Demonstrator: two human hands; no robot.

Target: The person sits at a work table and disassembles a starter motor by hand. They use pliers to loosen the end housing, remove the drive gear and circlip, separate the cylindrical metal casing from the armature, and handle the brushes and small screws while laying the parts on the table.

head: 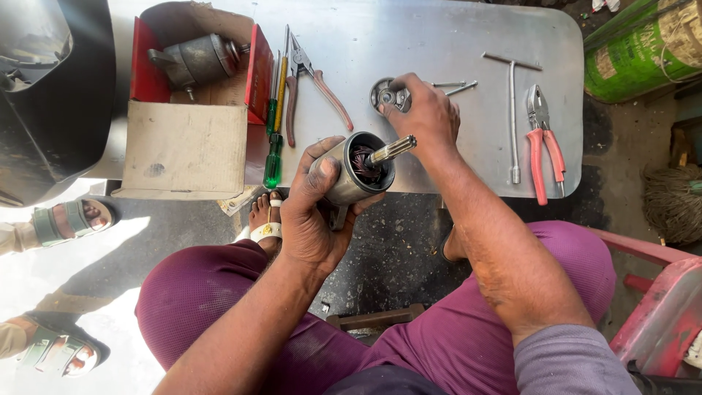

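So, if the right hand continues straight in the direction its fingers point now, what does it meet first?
The right hand points up and left, and its fingertips already touch the small round metal part on the metal table. Past that part the tabletop looks bare up to the far edge, though depth is hard to judge.

Box point(183, 146) on table point(453, 44) left; screwdrivers point(274, 117) beside it; pliers point(542, 139) right.

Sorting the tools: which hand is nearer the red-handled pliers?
Right. The right hand rests on a round metal part, left of the red-handled pliers; the left hand grips the grey motor cylinder, farther left.
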